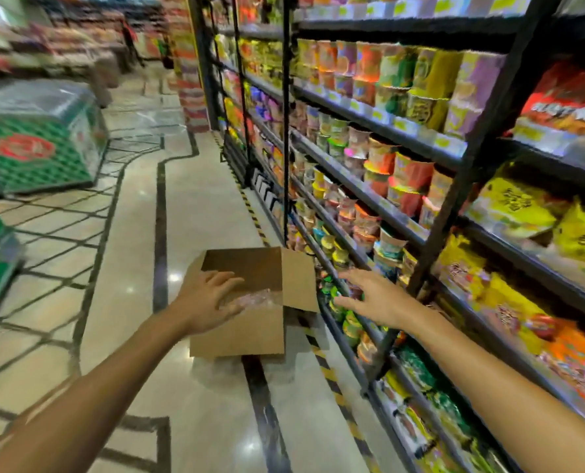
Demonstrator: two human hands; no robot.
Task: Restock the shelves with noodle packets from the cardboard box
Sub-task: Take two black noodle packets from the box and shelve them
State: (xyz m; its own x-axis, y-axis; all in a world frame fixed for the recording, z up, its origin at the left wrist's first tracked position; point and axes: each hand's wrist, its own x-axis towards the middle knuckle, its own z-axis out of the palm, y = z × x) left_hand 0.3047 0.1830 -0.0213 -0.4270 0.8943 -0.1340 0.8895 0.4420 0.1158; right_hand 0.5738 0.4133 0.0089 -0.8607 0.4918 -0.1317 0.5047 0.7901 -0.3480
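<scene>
Cardboard box [246, 332]: floor, open, under my left hand [209, 302], spread, reaching for packets [257, 298]. Right hand [374, 297]: spread, empty, hovering beside shelves [369, 196].

- A cardboard box [246, 322] sits open on the shop floor [131, 274], just beside the shelving [369, 196] on the right; its top is unobstructed, so a hand can reach straight in.
- The left hand [209, 302] hovers over the box opening with fingers spread, partly covering it.
- The right hand [376, 298], open, is between the box flap and the low shelves.
- A raised box flap [299, 278] stands between the opening and the shelving.
- The shelves are crowded with cups and packets, leaving little room.
- A dark upright post [468, 186] slants across the shelf fronts.
- The aisle floor left of the box lies open.
</scene>
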